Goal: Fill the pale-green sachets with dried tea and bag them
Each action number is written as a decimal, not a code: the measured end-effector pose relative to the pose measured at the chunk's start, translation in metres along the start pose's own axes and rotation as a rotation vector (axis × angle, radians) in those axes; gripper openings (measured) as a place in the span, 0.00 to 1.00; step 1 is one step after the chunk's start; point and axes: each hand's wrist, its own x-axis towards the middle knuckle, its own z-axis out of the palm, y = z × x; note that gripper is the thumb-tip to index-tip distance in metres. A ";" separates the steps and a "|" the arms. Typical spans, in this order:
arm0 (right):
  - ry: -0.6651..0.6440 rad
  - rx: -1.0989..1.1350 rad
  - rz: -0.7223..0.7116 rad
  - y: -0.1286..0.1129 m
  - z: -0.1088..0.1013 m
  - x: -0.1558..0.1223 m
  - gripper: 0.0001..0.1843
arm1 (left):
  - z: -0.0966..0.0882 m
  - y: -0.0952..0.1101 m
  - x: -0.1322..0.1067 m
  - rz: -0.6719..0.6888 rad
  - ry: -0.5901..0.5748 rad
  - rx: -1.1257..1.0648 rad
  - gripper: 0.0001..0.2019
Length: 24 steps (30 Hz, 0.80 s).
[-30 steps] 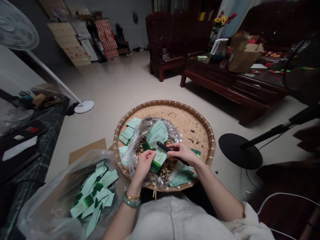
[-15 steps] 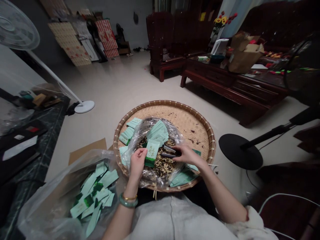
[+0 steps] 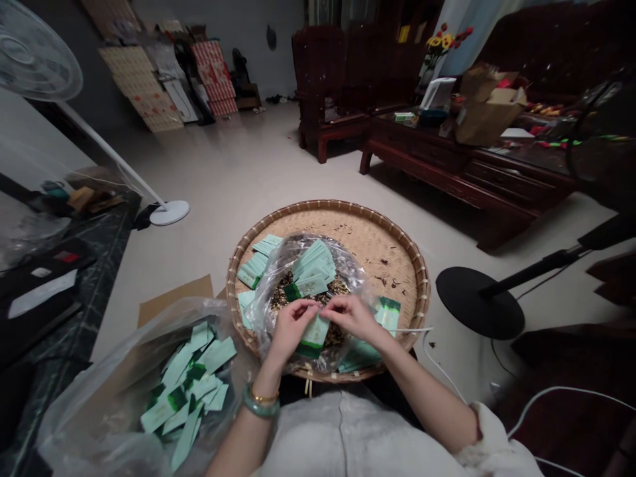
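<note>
My left hand point(image 3: 288, 326) and my right hand point(image 3: 352, 317) meet over a round woven basket tray point(image 3: 420, 275). Both pinch the top edge of one small green packet point(image 3: 315, 334), which hangs upright between them. Under the hands lies a clear plastic bag point(image 3: 278, 265) with loose dried leaves and a stack of more green packets point(image 3: 313, 262). Other packets lie on the tray to the left point(image 3: 253, 268) and to the right point(image 3: 389, 311). The dark scoop from before is out of sight.
A plastic-lined box at the lower left holds several green packets point(image 3: 186, 384). A white fan base point(image 3: 169, 212) stands on the floor at the left, a black fan base point(image 3: 479, 308) at the right. A dark counter point(image 3: 59, 291) runs along the left; wooden furniture point(image 3: 447, 159) stands behind.
My right hand held a dark scoop over the packet, then dipped it in the leaves. Now the scoop is gone and both hands grip the packet's top together.
</note>
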 end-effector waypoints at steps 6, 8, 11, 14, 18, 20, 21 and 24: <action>0.008 0.276 0.182 0.013 -0.009 0.005 0.29 | -0.009 0.000 0.001 -0.036 0.177 -0.257 0.11; 0.092 0.302 0.205 0.022 -0.012 0.012 0.29 | -0.025 0.000 0.001 -0.006 0.283 -0.561 0.11; 0.165 0.099 0.143 0.033 -0.010 0.022 0.20 | -0.055 0.002 0.000 0.207 0.287 -0.873 0.07; 0.208 -0.147 0.049 0.039 0.000 0.033 0.15 | -0.071 0.002 -0.001 0.237 0.201 -0.916 0.10; 0.258 -0.155 0.050 0.044 0.012 0.044 0.11 | -0.053 0.000 0.001 0.096 0.202 -0.759 0.17; 0.256 -0.108 0.056 0.045 0.013 0.046 0.10 | -0.037 0.000 0.003 0.067 0.240 -0.537 0.19; 0.247 -0.093 0.057 0.044 0.011 0.045 0.10 | -0.030 -0.001 0.004 0.101 0.265 -0.367 0.17; 0.182 -0.021 0.059 0.038 -0.001 0.035 0.11 | -0.017 -0.003 0.008 0.341 0.315 0.188 0.18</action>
